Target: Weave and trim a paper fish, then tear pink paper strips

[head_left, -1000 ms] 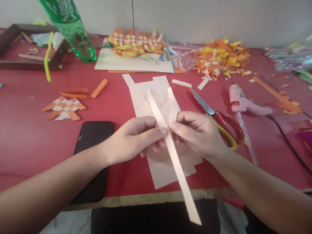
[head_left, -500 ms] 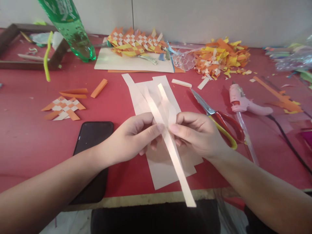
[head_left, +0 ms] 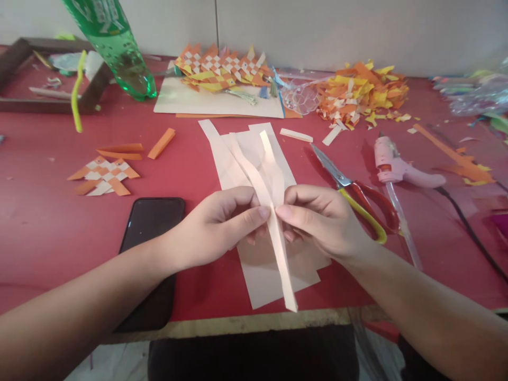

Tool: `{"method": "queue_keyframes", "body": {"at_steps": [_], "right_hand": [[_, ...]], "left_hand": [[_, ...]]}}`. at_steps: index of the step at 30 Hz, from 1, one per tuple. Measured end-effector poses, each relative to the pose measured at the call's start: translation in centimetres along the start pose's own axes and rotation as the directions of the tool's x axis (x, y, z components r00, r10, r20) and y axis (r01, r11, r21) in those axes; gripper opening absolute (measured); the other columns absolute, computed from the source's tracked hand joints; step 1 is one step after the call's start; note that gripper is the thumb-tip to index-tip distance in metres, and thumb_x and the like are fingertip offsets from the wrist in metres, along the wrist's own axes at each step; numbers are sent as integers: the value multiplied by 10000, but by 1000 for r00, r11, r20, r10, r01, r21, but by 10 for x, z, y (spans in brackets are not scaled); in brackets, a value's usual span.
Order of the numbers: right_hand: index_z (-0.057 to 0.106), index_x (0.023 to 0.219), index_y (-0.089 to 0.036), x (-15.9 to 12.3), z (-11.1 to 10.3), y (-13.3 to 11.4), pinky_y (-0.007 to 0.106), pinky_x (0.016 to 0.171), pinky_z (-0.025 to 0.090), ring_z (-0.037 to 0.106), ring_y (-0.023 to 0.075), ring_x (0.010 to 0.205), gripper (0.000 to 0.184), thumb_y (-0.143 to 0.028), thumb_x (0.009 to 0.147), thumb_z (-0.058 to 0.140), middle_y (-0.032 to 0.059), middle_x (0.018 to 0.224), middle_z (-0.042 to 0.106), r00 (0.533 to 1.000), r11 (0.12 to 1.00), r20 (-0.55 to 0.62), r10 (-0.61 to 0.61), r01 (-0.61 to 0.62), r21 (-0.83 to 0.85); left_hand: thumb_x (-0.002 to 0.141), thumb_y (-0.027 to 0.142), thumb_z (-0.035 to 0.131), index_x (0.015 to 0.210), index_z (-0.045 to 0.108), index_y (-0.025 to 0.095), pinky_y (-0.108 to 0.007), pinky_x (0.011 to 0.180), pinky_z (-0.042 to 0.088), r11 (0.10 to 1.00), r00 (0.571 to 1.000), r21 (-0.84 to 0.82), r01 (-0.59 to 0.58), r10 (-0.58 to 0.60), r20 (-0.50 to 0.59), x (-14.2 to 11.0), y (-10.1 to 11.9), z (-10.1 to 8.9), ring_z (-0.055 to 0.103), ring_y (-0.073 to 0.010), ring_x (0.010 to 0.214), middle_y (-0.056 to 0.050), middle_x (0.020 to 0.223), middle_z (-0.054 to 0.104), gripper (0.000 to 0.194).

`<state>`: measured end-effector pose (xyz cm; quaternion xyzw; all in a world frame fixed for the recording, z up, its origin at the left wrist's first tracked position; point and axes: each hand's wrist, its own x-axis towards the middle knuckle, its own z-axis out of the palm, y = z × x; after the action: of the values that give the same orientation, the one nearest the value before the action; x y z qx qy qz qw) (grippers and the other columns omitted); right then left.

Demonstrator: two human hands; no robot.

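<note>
Both my hands meet over the red table, pinching pale paper strips where they cross. My left hand grips from the left, its thumb pressed flat on the paper. From the right, my right hand pinches the same spot between thumb and fingers. Two strip ends fan out upward and one long end hangs toward the table's front edge. Beneath the hands lie white paper sheets. A black phone rests partly under my left forearm. Scissors with red and yellow handles lie beside my right hand.
A pink glue gun lies at the right with its cord. Woven orange-and-white paper fish sit left and at the back. A heap of orange scraps, a green bottle and a brown frame stand along the back.
The long lower strip end has swung left and up, away from the table's front edge. The upper strip ends have shifted slightly, and both hands keep pinching the paper.
</note>
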<state>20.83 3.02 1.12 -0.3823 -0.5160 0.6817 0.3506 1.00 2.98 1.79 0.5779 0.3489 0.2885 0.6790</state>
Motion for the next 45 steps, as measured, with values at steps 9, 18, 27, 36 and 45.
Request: {"method": "queue_keyframes", "body": {"at_steps": [9,18,27,36,45], "right_hand": [[584,635,-190,2,0,1,176,409,370,481,51,461,258,-275,861,675,-48,559,574,993,997,-99,-69,65,-41],[624,659,-196,2,-1,0,192,416,391,504,69,481,259,-350,857,688,-26,580,598,994,999,-103,-29,26,-34],[596,620,-195,0,2,-3,211,434,398,489,73,469,277,-319,847,695,-36,534,557,998,996,-27,-48,46,-80],[605,641,-210,0,0,1,225,416,361,486,76,450,273,-350,858,695,-30,551,578,991,994,-103,-90,83,-72],[570,604,-207,-2,0,-3,251,472,420,507,97,495,338,-394,863,678,-21,557,562,997,999,68,-32,34,-31]], "left_hand": [[947,308,525,759,575,150,-183,445,369,995,987,-16,102,-103,-124,1,0,-1,452,-62,486,30,621,547,250],[934,247,587,848,664,149,-152,525,390,988,996,-149,43,-32,78,1,3,0,526,-57,632,14,738,631,152],[922,221,591,833,682,149,-173,515,368,987,999,-158,19,-13,33,2,3,1,503,-63,588,11,713,635,146],[951,368,554,780,664,146,-178,517,391,980,993,-165,112,-106,48,1,3,0,526,-73,588,-8,718,667,300],[919,216,583,818,644,138,-173,572,454,987,991,-119,111,-100,95,0,5,0,583,-81,653,-5,732,650,143]]}}
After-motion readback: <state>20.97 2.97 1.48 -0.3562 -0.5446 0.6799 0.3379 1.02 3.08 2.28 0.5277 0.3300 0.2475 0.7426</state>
